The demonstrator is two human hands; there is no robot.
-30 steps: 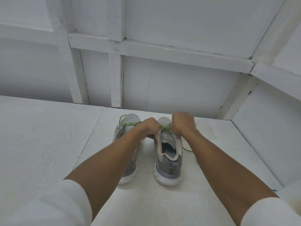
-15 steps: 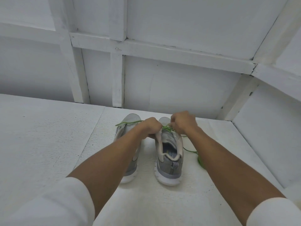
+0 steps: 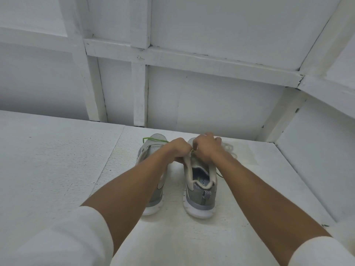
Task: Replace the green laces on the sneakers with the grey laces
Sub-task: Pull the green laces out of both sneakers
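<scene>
Nearest you, the right sneaker (image 3: 201, 196) stands on the desk (image 3: 57, 169). Over its tongue your left grip (image 3: 177, 150) and right grip (image 3: 206, 148) close on the green lace (image 3: 153, 139); grey laces (image 3: 228, 146) lie just beyond the right grip.

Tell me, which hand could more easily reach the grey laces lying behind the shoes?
Probably the right hand: the grey laces lie just beyond it, on its side. The left hand is farther off, across the right sneaker, and seems to hold the green lace.

Single head camera, facing forward-down, close over sneakers (image 3: 199, 194).
</scene>
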